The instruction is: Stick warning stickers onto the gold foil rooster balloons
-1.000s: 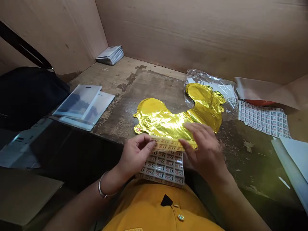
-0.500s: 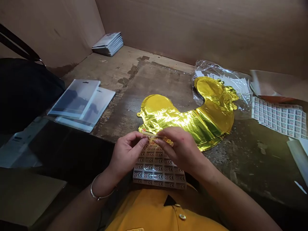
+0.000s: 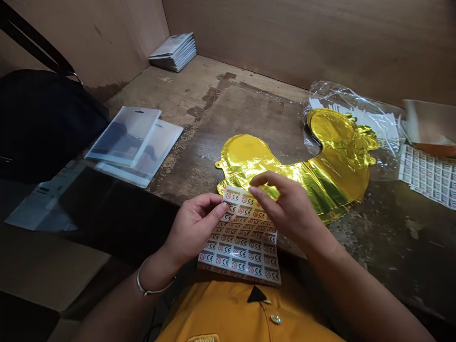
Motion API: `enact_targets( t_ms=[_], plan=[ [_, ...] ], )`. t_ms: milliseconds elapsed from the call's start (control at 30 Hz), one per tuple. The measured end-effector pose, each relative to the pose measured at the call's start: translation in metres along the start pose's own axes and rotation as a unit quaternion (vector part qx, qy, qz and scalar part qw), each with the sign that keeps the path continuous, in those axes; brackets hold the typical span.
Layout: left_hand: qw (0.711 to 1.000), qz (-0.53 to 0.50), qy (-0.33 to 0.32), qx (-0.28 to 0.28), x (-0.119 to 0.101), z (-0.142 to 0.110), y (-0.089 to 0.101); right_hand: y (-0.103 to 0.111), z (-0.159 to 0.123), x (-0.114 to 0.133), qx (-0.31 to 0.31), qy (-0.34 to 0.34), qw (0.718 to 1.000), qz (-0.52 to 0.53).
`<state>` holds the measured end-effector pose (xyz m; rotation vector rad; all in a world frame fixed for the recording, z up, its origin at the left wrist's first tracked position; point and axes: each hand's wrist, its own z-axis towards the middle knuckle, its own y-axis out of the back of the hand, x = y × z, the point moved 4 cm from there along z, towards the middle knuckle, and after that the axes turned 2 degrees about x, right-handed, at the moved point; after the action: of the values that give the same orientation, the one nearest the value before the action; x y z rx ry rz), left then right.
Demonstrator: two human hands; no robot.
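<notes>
A flexible sheet of stickers (image 3: 238, 240), printed with rows of CE marks and red circle symbols, hangs in front of me at the table edge. My left hand (image 3: 197, 225) pinches its upper left edge between thumb and fingers. At the top edge, my right hand (image 3: 285, 204) has thumb and index finger closed on the sheet; whether a single sticker is between them I cannot make out. Just beyond the hands lies a stack of flat gold foil balloons (image 3: 249, 154), curved in shape, its near edge partly hidden by the right hand.
Clear plastic pouches (image 3: 124, 135) lie at the left beside a dark bag (image 3: 46, 123). A stack of packets (image 3: 173, 51) sits in the back corner. To the right are a transparent plastic bag (image 3: 335, 92) and more sticker sheets (image 3: 429, 175). Below left is a cardboard box (image 3: 50, 270).
The view has shifted, so the table items appear farther right and slightly higher. My right hand has drawn apart from the left along the sheet's top edge, uncovering more stickers.
</notes>
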<state>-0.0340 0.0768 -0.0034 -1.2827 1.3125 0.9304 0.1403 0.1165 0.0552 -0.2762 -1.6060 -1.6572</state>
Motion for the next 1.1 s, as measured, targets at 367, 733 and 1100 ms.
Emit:
enact_targets(
  t_ms=[367, 733, 1100],
  plan=[
    [0.982, 0.155, -0.107, -0.021, -0.011, -0.012, -0.006, -0.02, -0.021, 0.032, -0.039, 0.163, 0.982, -0.088],
    [0.928, 0.308, -0.209, 0.017, -0.023, -0.012, -0.002, -0.018, -0.019, 0.041, 0.019, 0.238, 0.944, -0.225],
    [0.945, 0.28, -0.164, 0.033, -0.019, -0.01, 0.002, -0.025, -0.013, 0.04, 0.01, 0.208, 0.962, -0.177]
  ],
)
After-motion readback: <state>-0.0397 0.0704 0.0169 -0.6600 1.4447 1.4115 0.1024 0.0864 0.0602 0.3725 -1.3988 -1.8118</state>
